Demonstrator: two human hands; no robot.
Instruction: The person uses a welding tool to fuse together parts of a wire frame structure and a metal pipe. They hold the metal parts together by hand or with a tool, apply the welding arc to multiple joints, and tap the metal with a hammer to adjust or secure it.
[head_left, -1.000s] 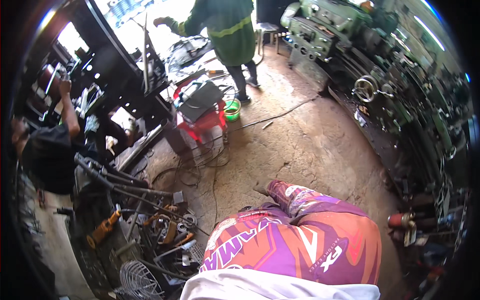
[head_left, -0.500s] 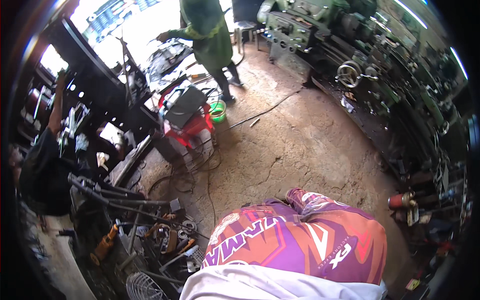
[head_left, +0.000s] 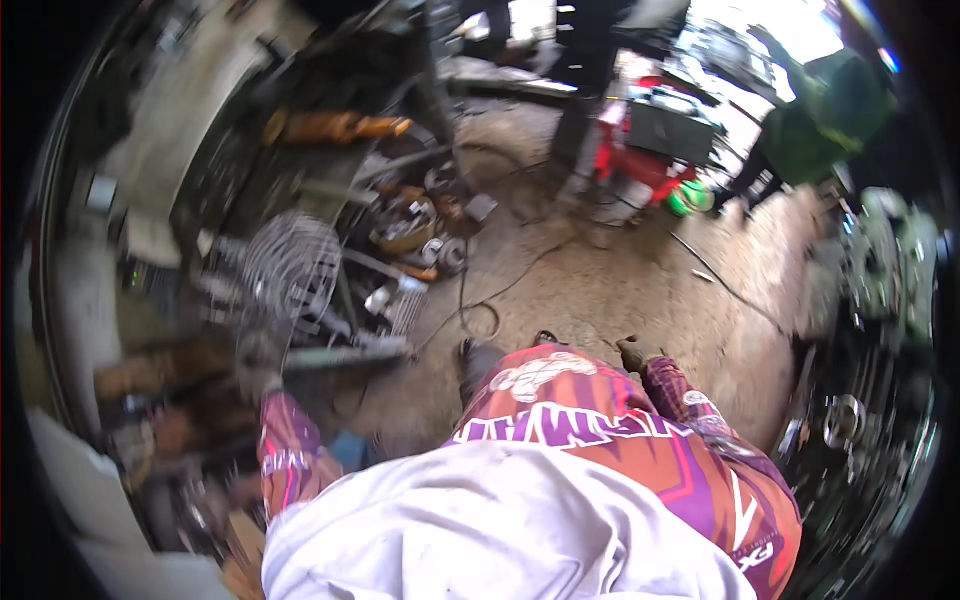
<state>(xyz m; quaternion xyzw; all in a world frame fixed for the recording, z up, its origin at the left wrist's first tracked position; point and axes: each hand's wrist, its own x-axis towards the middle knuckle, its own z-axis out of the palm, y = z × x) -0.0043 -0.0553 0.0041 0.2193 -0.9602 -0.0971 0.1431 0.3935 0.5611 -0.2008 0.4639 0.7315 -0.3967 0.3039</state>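
My left sleeve, purple and orange, reaches out at the lower left. Past its cuff my left hand (head_left: 260, 360) is smeared by motion, so its fingers cannot be made out. It is nearest to a round wire fan guard (head_left: 292, 268) and the clutter around it. On the other side, my right hand (head_left: 638, 354) shows small beyond its patterned cuff, low over the concrete floor (head_left: 580, 290). Its fingers are too blurred to read, and I see nothing plainly held in it. A white cloth garment (head_left: 470, 520) covers my front over the printed jersey.
An orange-brown power tool (head_left: 335, 128) lies among metal parts on the left. Ahead stand a red stand with a dark box (head_left: 670, 132) on it and a green bucket (head_left: 690, 198). A cable (head_left: 730, 285) crosses the floor. A person in green (head_left: 835, 105) stands far right; machinery lines the right.
My view has swung left, so the red stand, bucket and person sit farther right. The left-hand clutter now fills more of the picture. Both my sleeves' ends have come into view.
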